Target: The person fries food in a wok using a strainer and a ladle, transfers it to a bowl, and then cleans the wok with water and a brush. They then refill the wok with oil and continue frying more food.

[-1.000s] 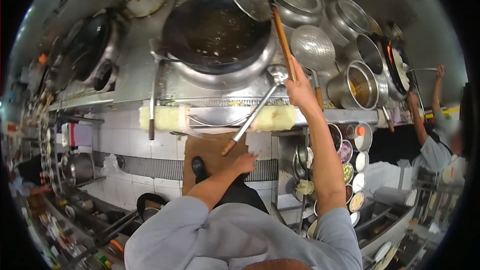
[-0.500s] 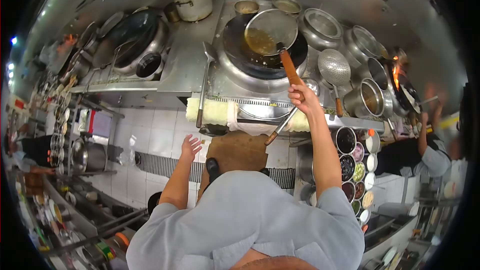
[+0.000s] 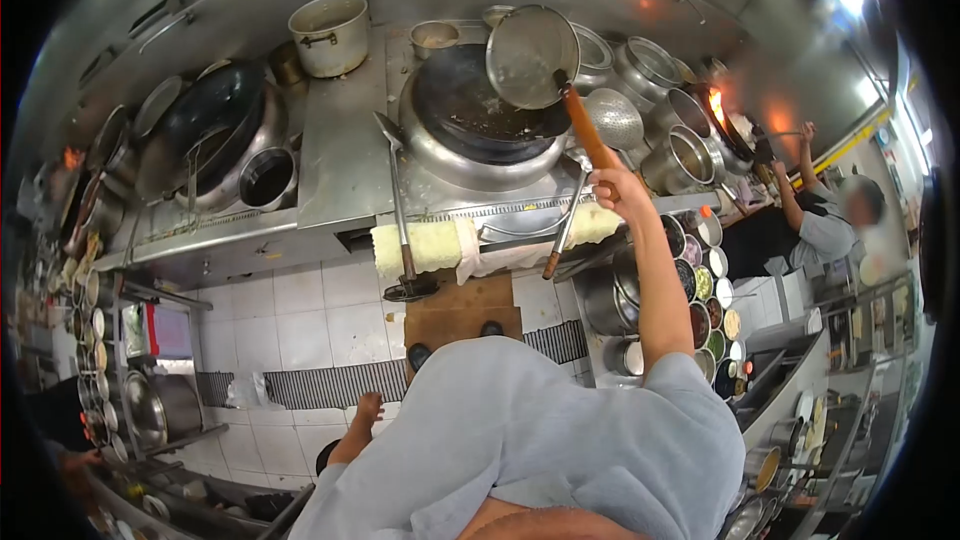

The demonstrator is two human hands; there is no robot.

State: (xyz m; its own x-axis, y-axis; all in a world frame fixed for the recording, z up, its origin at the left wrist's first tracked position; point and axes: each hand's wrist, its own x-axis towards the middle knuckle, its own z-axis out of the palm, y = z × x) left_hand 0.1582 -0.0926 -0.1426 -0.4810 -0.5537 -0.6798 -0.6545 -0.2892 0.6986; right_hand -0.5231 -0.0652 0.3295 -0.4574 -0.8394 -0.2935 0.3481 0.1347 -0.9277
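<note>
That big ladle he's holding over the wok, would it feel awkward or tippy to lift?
Probably front-heavy: the ladle has a wide metal bowl far from the right hand, which grips the end of a long wooden handle. It looks stiff, not floppy. The wood likely gives a surer grip than bare steel.

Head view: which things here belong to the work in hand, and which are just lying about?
In hand:
right hand gripping the wooden-handled ladle
wok beneath the ladle bowl
left hand hanging free, low

Lying about:
stockpot
second wok
perforated skimmer
condiment bowls
rolled towel
</note>
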